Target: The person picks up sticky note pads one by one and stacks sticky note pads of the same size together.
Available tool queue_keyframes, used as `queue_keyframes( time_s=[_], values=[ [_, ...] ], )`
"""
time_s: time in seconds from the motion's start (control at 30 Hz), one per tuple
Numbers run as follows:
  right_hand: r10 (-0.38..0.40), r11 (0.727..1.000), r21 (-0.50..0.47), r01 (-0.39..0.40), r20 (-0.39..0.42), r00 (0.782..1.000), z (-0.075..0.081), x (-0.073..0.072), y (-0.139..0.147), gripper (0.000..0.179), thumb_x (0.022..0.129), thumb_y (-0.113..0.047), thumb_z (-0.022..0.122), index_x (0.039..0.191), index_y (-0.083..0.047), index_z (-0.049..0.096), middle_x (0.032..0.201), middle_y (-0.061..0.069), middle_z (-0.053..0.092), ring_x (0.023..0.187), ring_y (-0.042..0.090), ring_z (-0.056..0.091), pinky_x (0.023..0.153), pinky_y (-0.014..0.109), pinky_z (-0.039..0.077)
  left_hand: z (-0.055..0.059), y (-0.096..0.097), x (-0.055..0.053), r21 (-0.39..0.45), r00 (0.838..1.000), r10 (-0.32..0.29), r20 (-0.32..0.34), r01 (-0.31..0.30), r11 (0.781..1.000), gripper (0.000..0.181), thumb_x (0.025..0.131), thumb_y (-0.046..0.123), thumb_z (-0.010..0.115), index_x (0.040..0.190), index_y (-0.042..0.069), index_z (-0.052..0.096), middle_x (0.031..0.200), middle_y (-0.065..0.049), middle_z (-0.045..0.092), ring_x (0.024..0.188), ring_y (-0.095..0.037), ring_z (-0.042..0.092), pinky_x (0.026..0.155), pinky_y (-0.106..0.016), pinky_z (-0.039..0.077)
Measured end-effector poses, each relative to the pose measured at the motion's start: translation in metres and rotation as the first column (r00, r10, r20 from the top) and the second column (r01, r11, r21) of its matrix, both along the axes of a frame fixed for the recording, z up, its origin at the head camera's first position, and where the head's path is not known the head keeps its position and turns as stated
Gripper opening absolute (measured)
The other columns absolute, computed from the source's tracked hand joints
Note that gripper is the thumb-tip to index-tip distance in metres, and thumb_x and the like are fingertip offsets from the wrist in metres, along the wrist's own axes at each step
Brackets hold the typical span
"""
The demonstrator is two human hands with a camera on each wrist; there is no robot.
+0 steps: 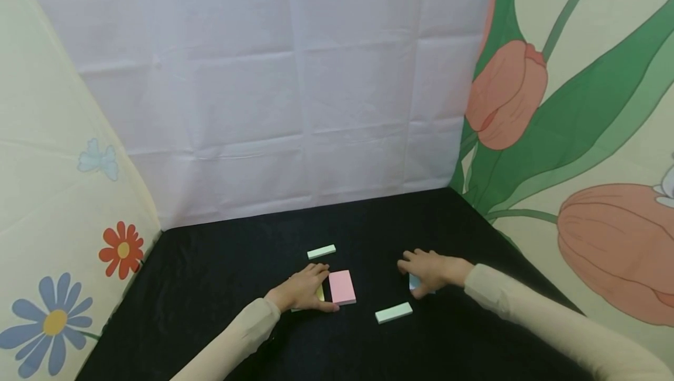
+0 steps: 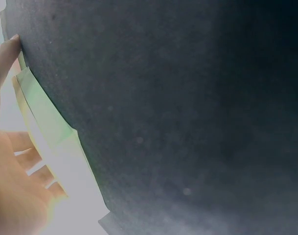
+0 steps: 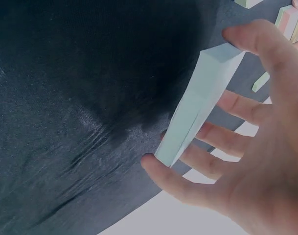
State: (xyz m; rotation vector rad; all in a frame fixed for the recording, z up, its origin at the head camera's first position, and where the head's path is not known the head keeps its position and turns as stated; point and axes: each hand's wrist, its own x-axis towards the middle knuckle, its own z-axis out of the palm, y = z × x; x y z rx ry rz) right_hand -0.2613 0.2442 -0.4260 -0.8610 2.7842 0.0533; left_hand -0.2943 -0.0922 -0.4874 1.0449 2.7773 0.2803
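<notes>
Fingers and thumb of the right hand (image 1: 432, 270) grip the blue pad (image 1: 413, 281), the thumb at one end and the little finger at the other. It sits to the right of the pink pad (image 1: 342, 287), well apart from it (whether it touches the cloth, I cannot tell). Thumb and fingers of the left hand (image 1: 302, 288) are spread about the yellow pad (image 1: 320, 294), the thumb tip by the pink pad's near left corner; whether they pinch anything, I cannot tell. Beside the yellow pad, in the left wrist view, shows a pale green pad (image 2: 46, 112).

One pale strip (image 1: 321, 251) lies beyond the left hand, and another strip (image 1: 394, 313) lies between the pink pad and the right hand, nearer the person. Black cloth (image 1: 447, 346) covers the table, with a creased white sheet (image 1: 237, 88) behind and a tulip-print cloth (image 1: 605, 106) (big coral flowers) at right.
</notes>
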Motion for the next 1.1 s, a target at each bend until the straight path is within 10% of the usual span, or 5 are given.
queue_keyframes(
  time_s=[1.1],
  values=[
    [0.143, 0.988, -0.027, -0.153, -0.216, 0.966, -0.009, -0.009, 0.006, 0.049, 0.079, -0.043, 0.078, 0.108, -0.010, 0.058, 0.096, 0.005, 0.061, 0.085, 0.021, 0.056, 0.074, 0.039, 0.049, -0.001, -0.001, 0.000, 0.007, 1.000, -0.002, 0.007, 0.002, 1.000, 0.100, 0.079, 0.075, 0.061, 0.148, 0.004, 0.044, 0.154, -0.011, 0.038, 0.139, -0.031, 0.036, 0.104, -0.054, 0.039]
  ],
)
